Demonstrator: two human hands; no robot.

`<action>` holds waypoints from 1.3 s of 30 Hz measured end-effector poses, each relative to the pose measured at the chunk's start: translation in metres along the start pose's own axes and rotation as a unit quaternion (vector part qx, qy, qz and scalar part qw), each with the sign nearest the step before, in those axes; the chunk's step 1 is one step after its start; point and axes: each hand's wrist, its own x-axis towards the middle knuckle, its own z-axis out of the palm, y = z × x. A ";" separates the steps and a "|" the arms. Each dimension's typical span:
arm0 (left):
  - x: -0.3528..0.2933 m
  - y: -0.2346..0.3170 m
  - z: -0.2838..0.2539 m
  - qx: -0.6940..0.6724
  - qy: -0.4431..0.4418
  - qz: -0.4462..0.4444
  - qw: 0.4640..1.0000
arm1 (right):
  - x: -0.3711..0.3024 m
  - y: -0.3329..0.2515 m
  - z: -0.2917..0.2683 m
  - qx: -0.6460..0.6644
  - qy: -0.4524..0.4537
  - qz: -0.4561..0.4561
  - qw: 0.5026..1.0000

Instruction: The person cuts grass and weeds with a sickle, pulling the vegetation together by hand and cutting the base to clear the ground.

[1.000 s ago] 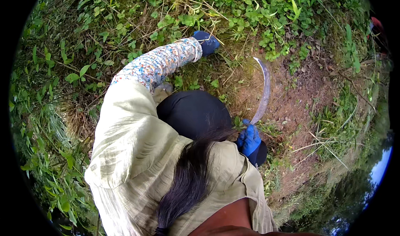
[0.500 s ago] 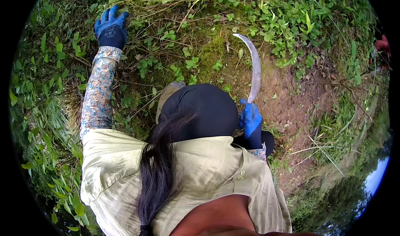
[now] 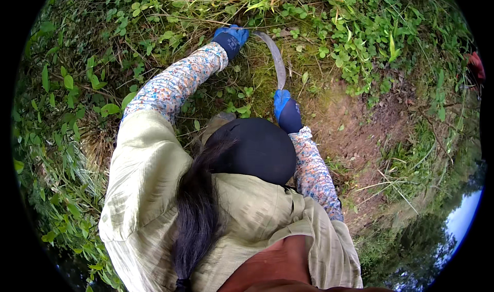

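Observation:
My right hand [image 3: 287, 112], in a blue-coated glove, is closed round the handle end of a sickle [image 3: 278, 60]. The sickle's grey curved blade points away from me, and its tip bends left to beside my left hand. My left hand [image 3: 231, 40], in a matching glove, is closed low among the grass stems [image 3: 206, 21] at the far middle of the patch. Its fingertips are partly hidden, though thin stems run right up to it. Mossy ground with small leafy plants [image 3: 242, 99] lies between my arms.
Bare reddish soil [image 3: 350, 122] slopes at the right. Dense leafy weeds [image 3: 360, 39] grow at the far right, and tall shrubs [image 3: 67, 93] crowd the left. My bent knee [image 3: 252, 150] is in the middle. Something red [image 3: 476, 65] shows at the right rim.
My left hand has swept right from the far left and its spread fingers have closed at the stems. My right hand has moved forward and left, bringing the sickle blade beside it.

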 end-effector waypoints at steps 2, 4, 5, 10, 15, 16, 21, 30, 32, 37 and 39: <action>0.003 -0.008 -0.018 0.036 -0.081 0.043 0.995 | -0.028 0.011 0.010 -0.005 0.003 0.025 1.000; -0.005 -0.017 -0.019 0.065 -0.105 0.090 0.988 | -0.071 0.009 0.009 0.029 -0.026 0.070 0.997; -0.017 -0.019 -0.018 0.042 -0.045 0.105 0.993 | -0.097 0.009 0.007 0.049 -0.042 0.096 0.993; -0.126 -0.049 -0.005 -0.012 -0.300 -0.015 0.954 | -0.191 -0.006 -0.014 0.166 -0.088 0.210 0.959; -0.223 -0.024 0.027 -0.049 -0.392 -0.083 0.915 | -0.151 -0.005 -0.016 0.243 -0.023 0.126 0.961; -0.223 -0.012 0.021 -0.033 -0.364 -0.103 0.925 | -0.142 0.021 0.000 0.258 0.012 0.080 0.963; -0.175 0.034 0.025 -0.025 0.062 0.024 0.997 | -0.087 -0.001 -0.013 0.163 0.036 0.026 0.986; -0.059 0.025 0.015 -0.103 -0.084 -0.119 0.984 | -0.137 0.023 -0.010 0.297 0.087 0.118 0.944; -0.060 0.021 0.019 -0.133 -0.109 -0.109 0.979 | -0.143 0.010 -0.015 0.361 0.067 0.175 0.914; -0.076 0.013 0.031 -0.087 -0.086 0.024 0.992 | -0.137 0.002 -0.008 0.342 0.050 0.152 0.926; -0.091 0.005 0.024 -0.048 -0.186 0.075 0.979 | -0.135 -0.001 -0.010 0.293 0.036 0.167 0.941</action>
